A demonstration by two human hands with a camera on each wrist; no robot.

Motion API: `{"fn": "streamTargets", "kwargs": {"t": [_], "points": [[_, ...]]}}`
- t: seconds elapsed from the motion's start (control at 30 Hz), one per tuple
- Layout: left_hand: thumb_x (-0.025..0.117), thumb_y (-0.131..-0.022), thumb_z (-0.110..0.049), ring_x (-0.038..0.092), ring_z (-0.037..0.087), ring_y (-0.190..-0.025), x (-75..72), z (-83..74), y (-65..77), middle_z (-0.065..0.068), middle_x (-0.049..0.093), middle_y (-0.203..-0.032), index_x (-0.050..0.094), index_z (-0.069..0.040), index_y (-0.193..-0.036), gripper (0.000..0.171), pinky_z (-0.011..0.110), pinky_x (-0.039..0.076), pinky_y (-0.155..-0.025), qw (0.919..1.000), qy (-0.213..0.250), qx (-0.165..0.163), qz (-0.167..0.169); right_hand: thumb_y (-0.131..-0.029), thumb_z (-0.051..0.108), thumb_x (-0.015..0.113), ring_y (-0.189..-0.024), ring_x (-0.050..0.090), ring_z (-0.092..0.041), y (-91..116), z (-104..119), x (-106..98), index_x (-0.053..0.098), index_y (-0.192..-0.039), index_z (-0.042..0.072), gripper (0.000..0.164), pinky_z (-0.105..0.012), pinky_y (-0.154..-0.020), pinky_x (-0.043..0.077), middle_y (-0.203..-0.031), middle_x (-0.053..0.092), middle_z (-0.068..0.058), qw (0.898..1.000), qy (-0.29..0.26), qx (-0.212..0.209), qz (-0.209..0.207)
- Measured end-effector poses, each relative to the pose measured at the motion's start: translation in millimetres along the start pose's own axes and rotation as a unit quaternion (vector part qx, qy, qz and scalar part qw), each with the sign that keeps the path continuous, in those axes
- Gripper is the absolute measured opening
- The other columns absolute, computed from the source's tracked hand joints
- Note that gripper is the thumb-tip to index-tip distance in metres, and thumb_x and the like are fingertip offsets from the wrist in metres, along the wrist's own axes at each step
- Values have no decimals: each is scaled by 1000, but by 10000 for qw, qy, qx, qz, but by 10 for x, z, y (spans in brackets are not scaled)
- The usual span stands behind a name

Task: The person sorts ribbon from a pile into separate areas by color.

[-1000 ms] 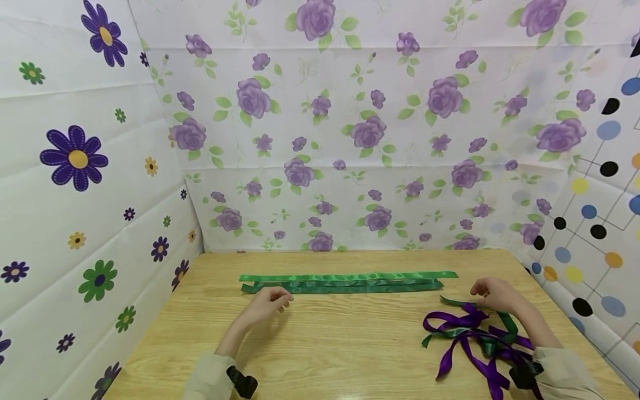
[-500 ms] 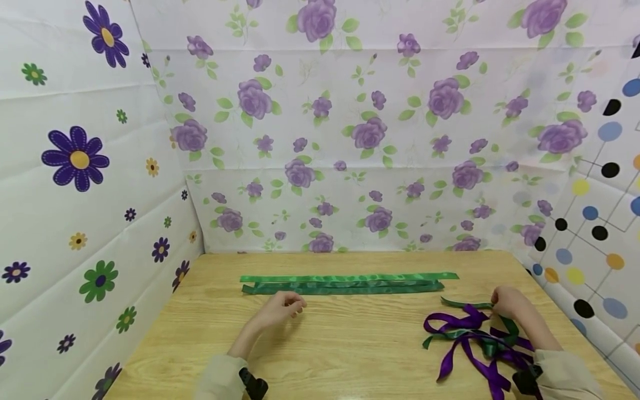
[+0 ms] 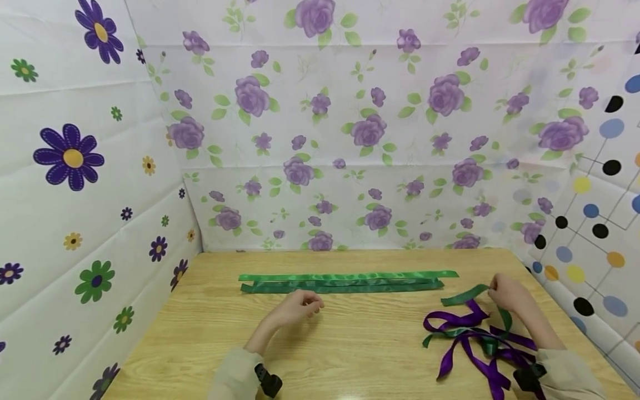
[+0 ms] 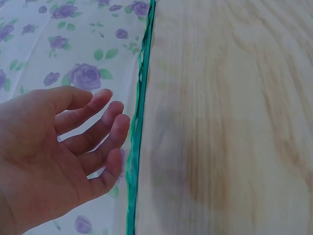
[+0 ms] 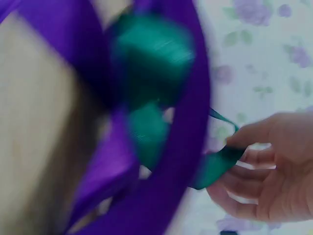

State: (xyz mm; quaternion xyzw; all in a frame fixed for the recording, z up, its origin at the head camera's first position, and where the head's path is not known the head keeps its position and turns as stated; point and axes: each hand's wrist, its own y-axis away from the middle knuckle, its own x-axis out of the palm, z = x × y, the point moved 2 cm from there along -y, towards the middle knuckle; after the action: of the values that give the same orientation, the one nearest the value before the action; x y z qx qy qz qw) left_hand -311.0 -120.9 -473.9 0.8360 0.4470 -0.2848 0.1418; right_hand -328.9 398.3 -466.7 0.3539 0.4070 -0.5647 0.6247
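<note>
My right hand (image 3: 511, 293) pinches a dark green ribbon (image 3: 465, 296) between thumb and fingers, above the right side of the table. One end of that ribbon hangs to the left, and the rest runs down into a tangle of purple ribbons (image 3: 480, 361) and green ones. In the right wrist view the pinched green ribbon (image 5: 217, 166) passes between the fingertips, with blurred purple loops close to the camera. My left hand (image 3: 296, 307) hovers with loosely curled fingers, holding nothing, just in front of flat green ribbons. The left wrist view shows its fingers (image 4: 100, 129) spread and relaxed.
A bright green ribbon (image 3: 345, 276) and dark green ribbons (image 3: 350, 288) lie straight, side by side, across the back of the wooden table (image 3: 325, 355). Flowered cloth (image 3: 320, 133) stands behind the table, with patterned cloth on both sides.
My right hand has taken hold of the dark green ribbon and lifted it, raising its left end. My left hand has drifted to the right along the flat ribbons.
</note>
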Motion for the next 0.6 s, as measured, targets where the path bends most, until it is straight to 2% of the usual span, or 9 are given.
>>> {"fn": "streamTargets", "kwargs": {"t": [0.07,0.2,0.37,0.6], "points": [[46,-103,-17,64,35,-88,19,-56,-31,23,65,-101,65,2,-112,28,43,55,-76,10000,-36,70,61,-93,4,46,-61,58,-19,16,140,-70,50,-93,-7,11,-31,-53,42,-77,62,-15,9988,-441,-171,-106],[47,-103,-18,63,40,-92,42,-178,-78,24,65,-104,66,-4,-112,25,50,53,-81,9999,62,44,118,-99,11,47,-69,68,-18,28,492,-181,50,-103,-5,17,-31,-58,48,-85,69,-16,9934,-1017,-427,-317],[47,-103,-17,63,40,-92,88,-284,-139,23,65,-104,66,-8,-111,23,52,52,-82,9997,113,46,196,-99,12,49,-66,65,-12,45,814,-266,51,-105,-1,14,-28,-56,47,-80,69,-8,9877,-1209,-806,-575],[46,-103,-17,64,35,-90,163,-415,-170,21,66,-105,66,-8,-113,24,45,54,-79,9995,88,149,273,-99,8,49,-64,61,-10,97,1117,-285,52,-104,1,10,-28,-56,45,-77,66,-4,9819,-1363,-1209,-520]]}}
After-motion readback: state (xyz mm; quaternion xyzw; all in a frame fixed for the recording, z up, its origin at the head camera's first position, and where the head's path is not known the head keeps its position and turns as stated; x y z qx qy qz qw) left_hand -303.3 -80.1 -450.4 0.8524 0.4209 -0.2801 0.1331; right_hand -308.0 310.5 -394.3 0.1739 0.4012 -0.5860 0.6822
